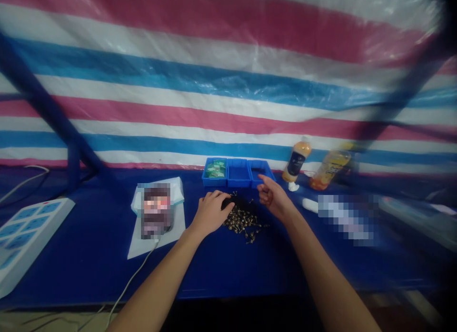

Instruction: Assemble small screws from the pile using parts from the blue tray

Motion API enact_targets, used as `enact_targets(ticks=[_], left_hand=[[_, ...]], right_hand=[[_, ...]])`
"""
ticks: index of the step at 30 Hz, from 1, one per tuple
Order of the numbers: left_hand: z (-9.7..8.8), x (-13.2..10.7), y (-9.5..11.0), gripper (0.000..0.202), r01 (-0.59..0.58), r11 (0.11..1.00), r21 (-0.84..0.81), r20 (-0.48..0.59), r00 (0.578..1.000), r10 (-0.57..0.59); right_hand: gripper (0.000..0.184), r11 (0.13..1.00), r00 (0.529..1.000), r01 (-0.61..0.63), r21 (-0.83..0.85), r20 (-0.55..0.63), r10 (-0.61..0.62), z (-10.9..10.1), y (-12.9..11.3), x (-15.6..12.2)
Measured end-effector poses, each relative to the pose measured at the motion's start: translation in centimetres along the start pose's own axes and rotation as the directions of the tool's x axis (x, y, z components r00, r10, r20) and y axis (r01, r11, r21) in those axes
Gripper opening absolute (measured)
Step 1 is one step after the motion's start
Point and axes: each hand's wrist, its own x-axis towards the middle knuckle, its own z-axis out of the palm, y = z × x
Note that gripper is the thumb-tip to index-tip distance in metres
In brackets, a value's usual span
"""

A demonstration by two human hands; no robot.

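A loose pile of small brass-coloured screws (243, 221) lies on the blue table, with a dark heap of small black pieces (244, 204) at its far side. At the left edge of this heap rests my left hand (213, 211), palm down, thumb apart from the bent fingers. My right hand (273, 198) hovers right of the pile, index finger stretched toward the right blue bin (262, 183) and the other fingers curled in. Whatever those curled fingers may hold is hidden. The right bin has something dark in it. Beside it stand the middle bin (239, 183) and the left bin (214, 182) with green packets (216, 169).
Two bottles, one dark-labelled (297, 160) and one yellow-labelled (330, 170), stand back right near a crumpled white tissue (293, 186). A blurred phone-like object with a cable (137, 271) lies on white paper (137, 246). A power strip (34, 234) sits far left.
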Motion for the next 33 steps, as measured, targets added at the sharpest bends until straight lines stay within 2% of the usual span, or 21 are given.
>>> enact_targets(ticks=[2, 4, 5, 7, 9, 11, 13, 17, 20, 28, 31, 33], left_hand=[[0.0, 0.0, 0.0, 0.037, 0.003, 1.000, -0.002, 0.008, 1.000, -0.003], [0.0, 0.0, 0.0, 0.037, 0.008, 1.000, -0.004, 0.010, 1.000, -0.008], [0.0, 0.0, 0.1, 0.037, 0.010, 1.000, -0.005, 0.010, 1.000, -0.010], [-0.1, 0.0, 0.1, 0.037, 0.013, 1.000, -0.007, 0.013, 1.000, -0.013], [-0.1, 0.0, 0.1, 0.037, 0.014, 1.000, -0.007, 0.016, 1.000, -0.014], [-0.1, 0.0, 0.1, 0.036, 0.014, 1.000, -0.005, 0.015, 1.000, -0.014], [-0.1, 0.0, 0.1, 0.036, 0.013, 1.000, -0.003, 0.010, 1.000, -0.013], [-0.2, 0.0, 0.0, 0.036, 0.012, 1.000, -0.006, 0.006, 1.000, -0.012], [-0.2, 0.0, 0.0, 0.037, 0.015, 1.000, -0.007, 0.010, 1.000, -0.015], [-0.2, 0.0, 0.1, 0.037, 0.014, 1.000, -0.004, 0.018, 1.000, -0.014], [-0.3, 0.0, 0.1, 0.038, 0.018, 1.000, -0.005, 0.024, 1.000, -0.018], [-0.3, 0.0, 0.1, 0.039, 0.025, 1.000, -0.007, 0.027, 0.999, -0.025]], right_hand=[[0.047, 0.997, 0.998, -0.006, -0.075, -0.056, 0.001, -0.3, -0.2, 0.1], [0.047, 0.961, 0.995, -0.005, -0.276, -0.099, -0.023, -0.9, -0.2, 0.3], [0.042, 0.914, 0.991, 0.024, -0.404, -0.108, -0.074, -1.2, -0.1, 0.4], [0.030, 0.738, 0.977, 0.105, -0.666, -0.067, -0.200, -2.0, 0.2, 0.6], [0.021, 0.499, 0.964, 0.167, -0.850, 0.035, -0.263, -2.5, 0.5, 0.7], [0.019, 0.319, 0.965, 0.193, -0.928, 0.122, -0.231, -2.9, 0.6, 0.5], [0.020, 0.242, 0.973, 0.200, -0.949, 0.162, -0.168, -3.0, 0.5, 0.2], [0.028, 0.218, 0.974, 0.223, -0.950, 0.211, -0.080, -2.8, 0.2, -0.2], [0.027, 0.213, 0.968, 0.250, -0.945, 0.244, -0.051, -2.7, 0.3, -0.3], [0.017, 0.231, 0.953, 0.304, -0.924, 0.291, -0.086, -2.6, 0.5, -0.5], [0.012, 0.280, 0.948, 0.314, -0.907, 0.285, -0.139, -2.5, 0.5, -0.6], [0.011, 0.359, 0.951, 0.299, -0.884, 0.242, -0.194, -2.4, 0.4, -0.6]])
